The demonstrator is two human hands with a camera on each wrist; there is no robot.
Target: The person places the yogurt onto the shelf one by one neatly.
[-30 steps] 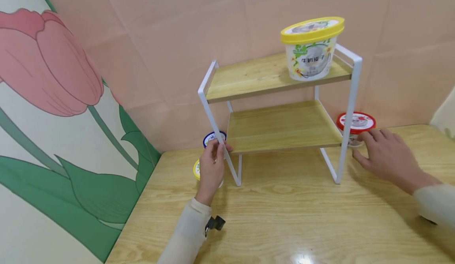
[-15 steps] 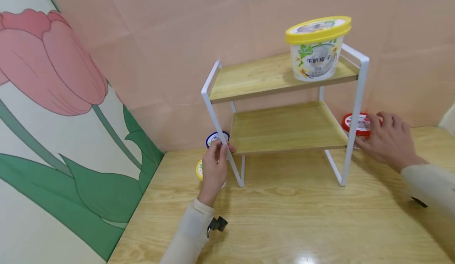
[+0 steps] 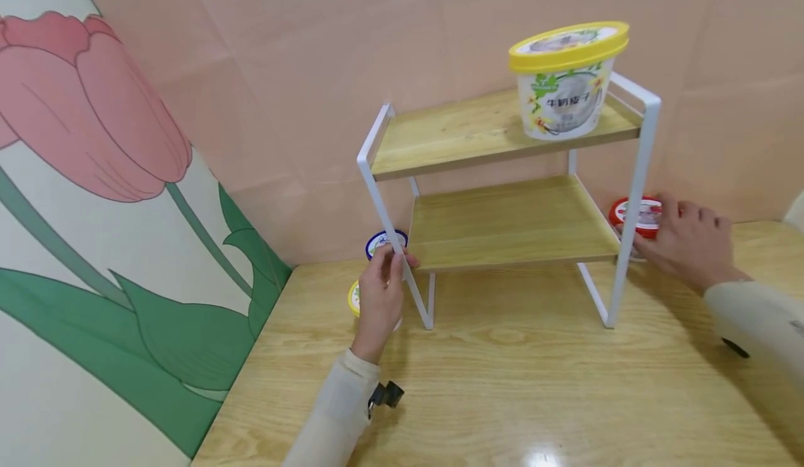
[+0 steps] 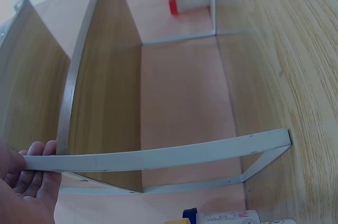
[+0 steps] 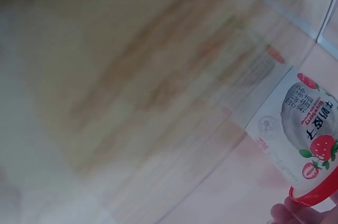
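A two-tier rack with wooden shelves and a white metal frame stands on the table. My left hand grips its front left upright near the lower shelf's edge, fingers curled behind the bar. On the right end of the top shelf sits a large yellow-lidded tub. Beyond the rack's right side, my right hand holds the red lid of a strawberry ice cream tub, thumb at the near side and fingers over the far right. The right wrist view shows the white strawberry-printed wall, fingertips at the lid's rim.
Left of the rack stand a blue-lidded tub and a yellow-lidded tub, partly hidden by the left hand and upright. A pink backdrop rises behind the table. A tulip-printed panel borders the left.
My right hand has moved left onto the red-lidded tub, its thumb and fingers coming around the lid. The left hand keeps its hold on the upright; the view has shifted slightly.
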